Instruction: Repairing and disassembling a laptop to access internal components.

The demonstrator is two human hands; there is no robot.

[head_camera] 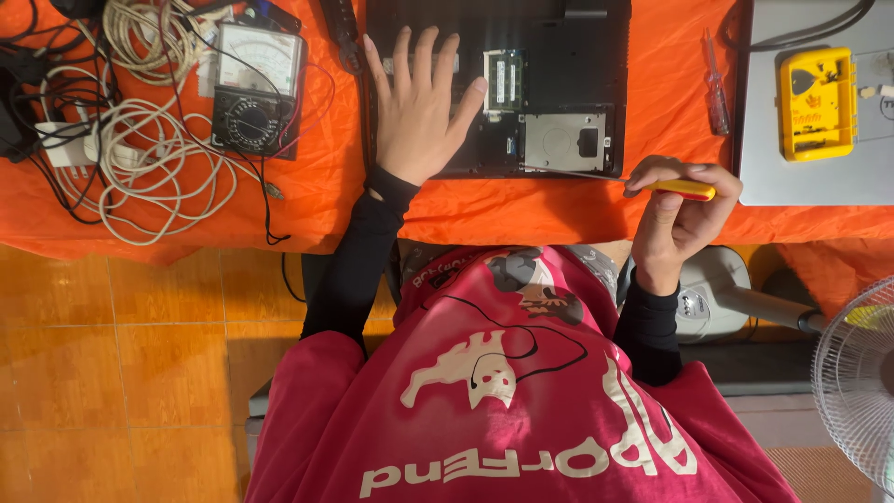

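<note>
An opened black laptop (559, 56) lies bottom-up on the orange-covered table (326, 186), its memory module (504, 81) and silver hard drive (563, 142) exposed. My left hand (416, 107) rests flat on the laptop's left part, fingers spread, the thumb beside the memory module. My right hand (678, 219) hovers at the table's near edge, gripping a screwdriver with a yellow and red handle (684, 189); its thin shaft points left along the laptop's front edge.
A black analog multimeter (256, 93) and tangled white cables (149, 158) lie at the left. A second screwdriver (716, 88) lies right of the laptop, next to a grey closed laptop (801, 177) carrying a yellow case (817, 102). A fan (852, 373) stands on the floor at the right.
</note>
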